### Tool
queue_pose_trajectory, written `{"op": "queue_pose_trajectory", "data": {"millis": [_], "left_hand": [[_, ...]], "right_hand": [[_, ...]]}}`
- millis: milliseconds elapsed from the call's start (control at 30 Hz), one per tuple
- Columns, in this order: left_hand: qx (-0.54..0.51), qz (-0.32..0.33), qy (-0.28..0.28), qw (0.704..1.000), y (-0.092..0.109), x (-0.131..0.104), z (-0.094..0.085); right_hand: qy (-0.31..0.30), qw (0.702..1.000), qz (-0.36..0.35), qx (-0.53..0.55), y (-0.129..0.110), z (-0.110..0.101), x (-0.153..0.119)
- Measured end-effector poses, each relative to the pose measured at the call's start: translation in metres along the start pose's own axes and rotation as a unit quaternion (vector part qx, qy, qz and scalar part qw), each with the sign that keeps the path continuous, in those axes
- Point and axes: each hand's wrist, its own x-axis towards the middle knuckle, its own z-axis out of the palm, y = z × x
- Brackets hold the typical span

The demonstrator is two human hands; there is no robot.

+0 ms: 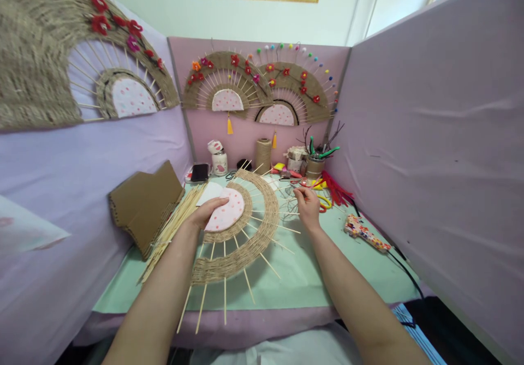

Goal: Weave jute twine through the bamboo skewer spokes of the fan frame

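Observation:
A half-round fan woven of twine (270, 228) over thin sticks is tilted on its side above the table. Its centre is a white half-disc with pink dots (231, 210). My left hand (207, 213) grips the fan by this centre, thumb on the dotted face and the other fingers hidden behind. Beside the stick tips on the right, my right hand (308, 208) is closed in a pinch. What lies between its fingertips is too small to make out. Thin, loose strands of wire or thread (291, 205) show just left of that hand.
Left are a bundle of sticks (176, 228) and brown cardboard (145, 201). A twine spool (263, 155), phone (200, 172) and pot of tools (315, 166) stand behind. Right are yellow-handled scissors (325, 201), red pipe cleaners (333, 189) and a corded glue gun (366, 234). Finished fans (227, 62) hang behind.

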Motion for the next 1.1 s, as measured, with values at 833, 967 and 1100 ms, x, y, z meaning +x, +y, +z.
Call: {"op": "queue_pose_trajectory", "data": {"millis": [833,967,1100], "left_hand": [[0.04,-0.049,-0.093,0.994,-0.008,0.001,0.003],[0.038,-0.058,-0.111,0.991,-0.009,-0.001,0.005],[0.022,-0.057,-0.106,0.993,-0.01,-0.001,0.005]], "right_hand": [[-0.174,0.984,-0.007,0.038,0.007,0.005,-0.002],[-0.234,0.971,-0.024,0.044,0.009,0.011,-0.006],[-0.228,0.972,-0.048,-0.015,0.006,0.01,-0.007]]}}
